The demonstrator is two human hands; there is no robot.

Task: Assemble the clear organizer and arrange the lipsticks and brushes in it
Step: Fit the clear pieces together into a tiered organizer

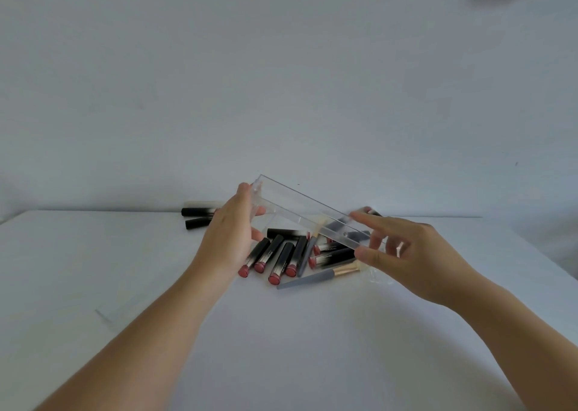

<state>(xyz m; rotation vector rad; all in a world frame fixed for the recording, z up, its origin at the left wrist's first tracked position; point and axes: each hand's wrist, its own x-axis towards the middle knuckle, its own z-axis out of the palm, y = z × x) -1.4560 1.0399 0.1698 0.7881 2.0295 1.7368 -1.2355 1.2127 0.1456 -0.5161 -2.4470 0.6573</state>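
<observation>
White table (125,254) is carrying a loose cluster of black lipsticks (275,255) with pink ends, two grey-handled brushes (316,277) lying among them — three more dark tubes (198,216) are lying apart at the far edge.

A clear organizer tray (305,209) tilts above scattered black lipsticks (276,259) and brushes (319,277) (all lying flat).

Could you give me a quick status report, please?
Left hand and right hand grip clear organizer piece by its ends, tilted, above table. Lipsticks and brushes loose beneath. Nothing blocking.
</observation>
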